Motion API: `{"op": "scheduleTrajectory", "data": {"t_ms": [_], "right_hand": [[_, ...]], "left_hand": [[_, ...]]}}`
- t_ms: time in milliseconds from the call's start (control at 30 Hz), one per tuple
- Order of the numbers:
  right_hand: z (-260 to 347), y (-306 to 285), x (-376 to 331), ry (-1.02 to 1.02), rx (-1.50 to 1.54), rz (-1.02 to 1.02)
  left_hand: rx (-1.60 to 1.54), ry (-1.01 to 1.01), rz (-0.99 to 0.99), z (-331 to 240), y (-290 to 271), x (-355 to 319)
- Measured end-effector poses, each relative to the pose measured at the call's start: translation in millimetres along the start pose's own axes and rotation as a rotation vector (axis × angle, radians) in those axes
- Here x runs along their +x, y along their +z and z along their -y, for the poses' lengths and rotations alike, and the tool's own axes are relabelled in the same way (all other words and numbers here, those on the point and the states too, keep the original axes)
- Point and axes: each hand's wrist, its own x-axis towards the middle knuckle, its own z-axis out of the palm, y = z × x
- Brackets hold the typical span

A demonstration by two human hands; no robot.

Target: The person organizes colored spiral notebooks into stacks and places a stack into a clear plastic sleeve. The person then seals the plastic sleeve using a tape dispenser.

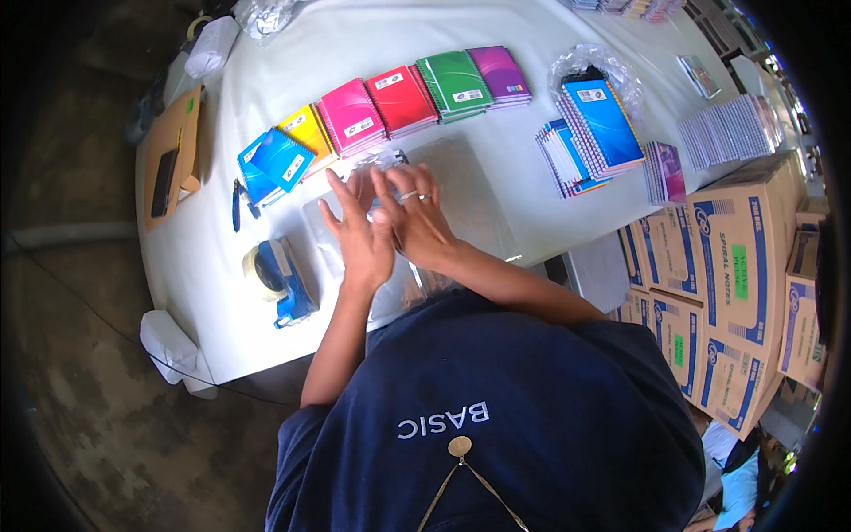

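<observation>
My left hand [363,244] and my right hand [421,222] are close together over a clear plastic bag [479,191] lying flat on the table. The left fingers are spread; the right ones, one with a ring, stretch forward. Crumpled clear plastic shows just beyond my fingertips, and a small pale bit lies between the hands, too obscured to name. Beyond them runs a row of spiral notebook stacks: blue [279,164], yellow [306,131], pink [352,115], red [402,97], green [453,82] and purple [499,75].
A blue tape dispenser [288,282] and a dark blue cutter-like tool [237,206] lie left. Cardboard with a dark phone-like object [163,183] sits farther left. More blue notebooks [603,124] stand right, near lilac stacks [727,133]. Cardboard cartons [736,257] rise beside the table's right edge.
</observation>
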Motion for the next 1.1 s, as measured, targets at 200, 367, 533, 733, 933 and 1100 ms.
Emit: {"op": "scheduleTrajectory", "data": {"t_ms": [200,367,533,733,933,1100], "right_hand": [[-16,-6,10,-0.186,0.048,0.061],[-16,-9,12,-0.205,-0.026,0.051],[-19,2,10,-0.189,0.095,-0.011],[-29,-3,19,-0.065,0.412,-0.114],[-43,-8,18,-0.102,0.485,0.071],[-43,-5,13,-0.136,0.457,0.034]], "left_hand": [[0.197,0.117,-0.096,17,-23,62],[0.139,0.059,0.168,12,-17,73],[0.077,0.018,-0.051,8,-3,42],[0.438,0.286,-0.05,-3,6,16],[0.496,0.117,-0.317,-3,-42,-24],[0.113,-1.062,-0.276,73,-178,-100]]}}
